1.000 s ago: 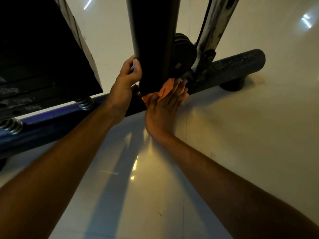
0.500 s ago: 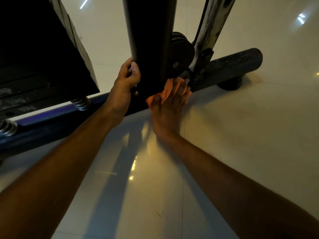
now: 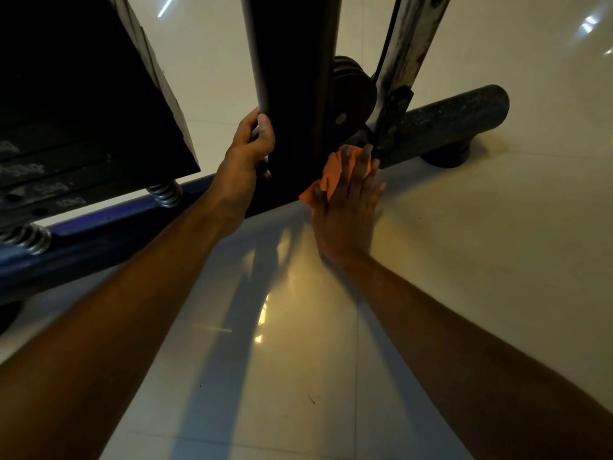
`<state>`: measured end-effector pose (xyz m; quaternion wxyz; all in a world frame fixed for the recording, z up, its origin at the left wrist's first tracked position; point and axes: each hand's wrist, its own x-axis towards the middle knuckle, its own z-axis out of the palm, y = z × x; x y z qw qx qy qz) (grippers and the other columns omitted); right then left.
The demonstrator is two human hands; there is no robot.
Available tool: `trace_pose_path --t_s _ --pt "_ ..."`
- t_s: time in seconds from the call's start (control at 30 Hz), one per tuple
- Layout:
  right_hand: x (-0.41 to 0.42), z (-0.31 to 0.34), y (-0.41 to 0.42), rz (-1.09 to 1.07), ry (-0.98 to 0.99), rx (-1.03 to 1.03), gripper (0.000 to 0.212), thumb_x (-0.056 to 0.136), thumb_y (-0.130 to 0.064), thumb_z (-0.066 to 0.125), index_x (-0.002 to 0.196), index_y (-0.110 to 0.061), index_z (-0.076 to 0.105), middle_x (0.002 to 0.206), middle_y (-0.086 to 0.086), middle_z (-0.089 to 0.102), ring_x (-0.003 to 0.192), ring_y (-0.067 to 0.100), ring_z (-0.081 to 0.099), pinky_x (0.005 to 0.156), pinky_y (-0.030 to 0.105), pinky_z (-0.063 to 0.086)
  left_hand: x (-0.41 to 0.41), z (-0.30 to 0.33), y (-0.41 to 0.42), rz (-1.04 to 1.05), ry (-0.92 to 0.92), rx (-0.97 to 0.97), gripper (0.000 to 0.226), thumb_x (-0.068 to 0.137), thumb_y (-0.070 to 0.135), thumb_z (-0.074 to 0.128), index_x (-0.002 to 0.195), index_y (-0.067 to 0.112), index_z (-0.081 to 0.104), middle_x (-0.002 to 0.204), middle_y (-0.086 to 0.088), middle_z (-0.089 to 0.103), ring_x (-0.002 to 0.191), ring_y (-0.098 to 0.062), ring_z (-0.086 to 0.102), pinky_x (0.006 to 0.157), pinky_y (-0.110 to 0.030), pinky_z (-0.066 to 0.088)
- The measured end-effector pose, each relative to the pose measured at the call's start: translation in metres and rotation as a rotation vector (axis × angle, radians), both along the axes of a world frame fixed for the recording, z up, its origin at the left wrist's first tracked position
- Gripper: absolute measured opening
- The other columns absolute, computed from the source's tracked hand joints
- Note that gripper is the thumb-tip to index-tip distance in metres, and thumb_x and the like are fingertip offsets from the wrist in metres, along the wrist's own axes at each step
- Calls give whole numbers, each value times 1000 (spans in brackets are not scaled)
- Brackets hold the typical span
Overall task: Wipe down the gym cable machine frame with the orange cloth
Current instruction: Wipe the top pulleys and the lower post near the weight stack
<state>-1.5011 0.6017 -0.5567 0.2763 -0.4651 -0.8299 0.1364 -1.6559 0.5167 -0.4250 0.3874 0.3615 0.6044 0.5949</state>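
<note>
Mostly hidden: orange cloth under flat right hand | left hand grips upright

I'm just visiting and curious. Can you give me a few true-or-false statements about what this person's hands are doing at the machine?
1. The right hand presses an orange cloth against the base bar. True.
2. The left hand rests flat on the floor. False: it grips the dark upright post.
3. The cloth is blue. False: it is orange.
4. Coil springs sit under the weight stack. True.
5. Both hands hold the cloth. False: only the right hand touches it.
</note>
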Motion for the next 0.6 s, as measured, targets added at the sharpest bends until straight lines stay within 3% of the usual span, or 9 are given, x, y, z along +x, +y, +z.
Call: trace_pose_path --t_s 0.1,0.2,0.27,0.37,0.43,0.53,0.6 --pt "-5 9 -2 -19 210 -112 73 117 -51 31 175 -18 4 183 10 -5 169 36 -3 132 63 18 0 0 -2 -20 5 -11 36 107 41 43 126 13 55 114 -2 59 113 -12 62 98 -26 52" --pt "-12 21 -18 39 417 -225 82 111 -66 22 174 -18 2 183 9 -1 169 31 2 135 56 15 1 1 -5 17 -50 -4 44 113 36 43 147 10 54 133 -7 67 123 -13 67 93 -20 56" --pt "-12 30 -25 81 461 -205 87 108 -72 19 173 -16 3 182 13 2 168 34 7 133 60 21 -2 2 -6 49 -126 -3 46 112 37 44 151 16 55 140 2 69 128 -11 66 106 -26 54" --pt "-17 54 -18 135 575 -106 80 111 -65 30 169 -19 1 181 18 3 168 41 8 129 67 26 -6 2 -6 53 -178 -18 49 110 40 42 151 18 56 149 1 65 139 -19 60 125 -44 41" --pt "-27 68 -11 198 497 53 80 112 -55 40 167 -11 3 179 26 1 167 46 4 130 69 18 -5 3 -5 63 -206 -15 46 113 38 40 151 17 57 149 -1 65 138 -20 62 122 -44 44" --pt "-41 62 -13 198 229 195 96 107 -58 45 167 6 7 175 36 3 165 52 2 135 63 1 -4 5 -4 89 -275 0 47 116 36 36 152 14 56 148 -5 66 130 -20 67 103 -37 58" --pt "-39 41 -17 188 134 192 96 108 -62 39 167 3 0 175 36 1 165 52 -2 134 62 3 -4 7 -3 76 -292 -5 49 116 38 35 153 13 55 150 -9 64 134 -27 65 112 -44 54"
